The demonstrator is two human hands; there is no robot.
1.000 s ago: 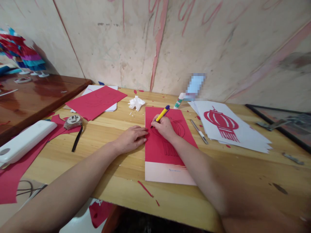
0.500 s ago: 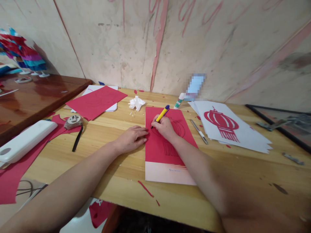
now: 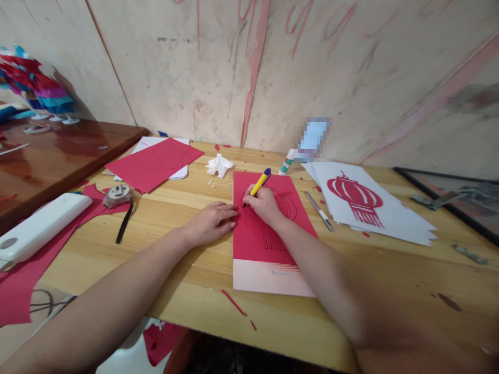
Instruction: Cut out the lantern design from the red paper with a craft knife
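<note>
My right hand [image 3: 265, 206] is closed around a yellow pen [image 3: 260, 183] with a blue end, its tip down on a sheet of red paper [image 3: 249, 236]. Dark lines on that sheet outline a lantern, partly covered by my right hand and forearm. A pale sheet [image 3: 253, 276] with small blue writing shows below the red one. My left hand [image 3: 213, 223] lies flat on the table, fingers stretched out so that their tips reach the left edge of the red paper; nothing is in it.
Right of the paper lie a craft knife [image 3: 319, 212] and white sheets bearing a red lantern cutout [image 3: 355, 200]. A glue stick [image 3: 287, 162] stands near a blurred-out screen [image 3: 313, 136]. Crumpled tissue [image 3: 220, 165], a tape measure [image 3: 119, 195] and a white case [image 3: 44, 227] are to the left.
The pen has tilted very slightly to the left at its top end. Both hands and the paper keep their places.
</note>
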